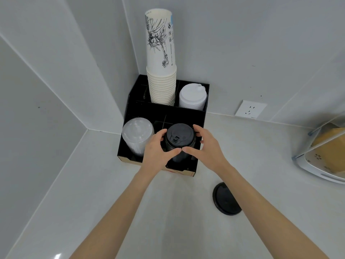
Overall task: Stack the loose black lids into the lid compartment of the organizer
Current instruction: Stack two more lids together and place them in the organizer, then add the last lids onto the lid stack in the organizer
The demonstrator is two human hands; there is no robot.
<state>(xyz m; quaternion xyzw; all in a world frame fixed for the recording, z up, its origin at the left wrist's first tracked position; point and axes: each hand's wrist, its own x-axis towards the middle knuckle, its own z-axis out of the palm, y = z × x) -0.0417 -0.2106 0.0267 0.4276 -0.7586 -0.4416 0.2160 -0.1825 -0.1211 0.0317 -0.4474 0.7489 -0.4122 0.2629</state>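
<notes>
A black organizer (160, 113) stands in the counter's corner. In its front right compartment rises a stack of black lids (179, 139). My left hand (155, 152) wraps the stack's left side and my right hand (205, 148) wraps its right side; the thumbs nearly meet in front of the stack. One loose black lid (225, 199) lies upside down on the counter, to the right of my right forearm.
A stack of clear lids (137, 136) fills the front left compartment. A tall stack of paper cups (161, 58) and white lids (193, 97) stand in the back compartments. A wall socket (250, 109) is to the right; a rack (324, 156) sits at the right edge.
</notes>
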